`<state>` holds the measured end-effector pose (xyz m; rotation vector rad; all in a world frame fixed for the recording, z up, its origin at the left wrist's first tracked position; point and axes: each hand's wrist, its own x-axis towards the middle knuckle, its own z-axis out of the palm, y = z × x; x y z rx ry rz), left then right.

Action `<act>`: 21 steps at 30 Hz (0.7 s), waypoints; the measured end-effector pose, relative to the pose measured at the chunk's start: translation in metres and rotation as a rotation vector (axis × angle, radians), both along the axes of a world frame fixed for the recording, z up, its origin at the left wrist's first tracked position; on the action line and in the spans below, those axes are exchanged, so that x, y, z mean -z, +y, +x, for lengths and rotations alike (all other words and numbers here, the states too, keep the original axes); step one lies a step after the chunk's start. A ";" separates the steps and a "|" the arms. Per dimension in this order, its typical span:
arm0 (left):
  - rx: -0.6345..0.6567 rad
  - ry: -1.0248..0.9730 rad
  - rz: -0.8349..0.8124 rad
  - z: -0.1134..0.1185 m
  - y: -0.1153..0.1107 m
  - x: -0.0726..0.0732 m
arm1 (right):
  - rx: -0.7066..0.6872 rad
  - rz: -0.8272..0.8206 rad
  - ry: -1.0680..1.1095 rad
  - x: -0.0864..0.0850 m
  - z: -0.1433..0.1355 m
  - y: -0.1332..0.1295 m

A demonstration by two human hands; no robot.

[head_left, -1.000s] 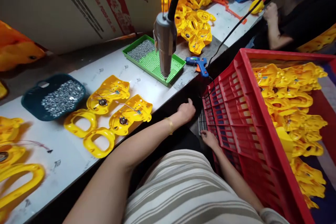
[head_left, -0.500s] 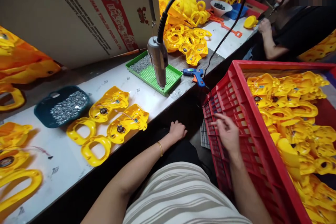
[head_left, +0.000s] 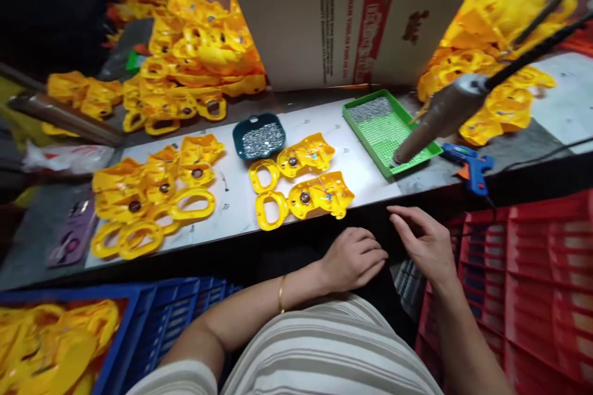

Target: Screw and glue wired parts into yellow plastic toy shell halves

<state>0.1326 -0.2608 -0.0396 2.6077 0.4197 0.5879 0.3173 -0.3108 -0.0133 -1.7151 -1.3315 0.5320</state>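
My left hand (head_left: 356, 259) rests low in front of my body, its fingers loosely curled with nothing visible in them. To its right my right hand (head_left: 424, 244) hovers near the table edge, fingers apart and holding nothing. Two yellow plastic shells (head_left: 319, 194) with handle loops, round metal parts and thin wires lie on the white sheet beyond my left hand. Behind them sits a dark green dish (head_left: 259, 137) of small screws. A grey electric screwdriver (head_left: 440, 116) hangs tilted over a green perforated tray (head_left: 386, 129), which holds screws at its back.
A blue glue gun (head_left: 470, 163) lies right of the tray. More yellow shells (head_left: 157, 182) lie at the left, beside a purple phone (head_left: 71, 231). A blue crate (head_left: 132, 321) stands lower left, a red crate (head_left: 532, 271) lower right. A cardboard box (head_left: 296, 24) stands behind.
The view has swung left, bringing the blue crate and phone into sight. My right hand has moved from beside the red crate toward the table edge. The hanging screwdriver appears more tilted.
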 end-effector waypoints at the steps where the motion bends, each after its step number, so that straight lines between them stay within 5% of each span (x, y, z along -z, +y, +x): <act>1: -0.156 -0.086 0.048 -0.017 0.006 -0.007 | -0.087 0.056 -0.022 -0.008 -0.010 0.022; 4: -0.623 -0.176 0.197 -0.058 0.030 -0.020 | -0.244 0.136 -0.139 -0.023 -0.040 0.081; 7: -0.827 -0.102 0.265 -0.079 0.050 -0.020 | -0.252 0.037 -0.387 -0.026 -0.063 0.123; 11: -0.852 -0.044 0.261 -0.083 0.057 -0.011 | -0.278 -0.225 -0.632 -0.023 -0.089 0.151; 15: -0.835 -0.018 0.234 -0.082 0.056 -0.007 | -0.335 -0.328 -0.631 -0.023 -0.099 0.161; 21: -0.829 -0.114 0.167 -0.073 0.069 -0.020 | -0.263 -0.216 0.073 -0.020 -0.068 0.145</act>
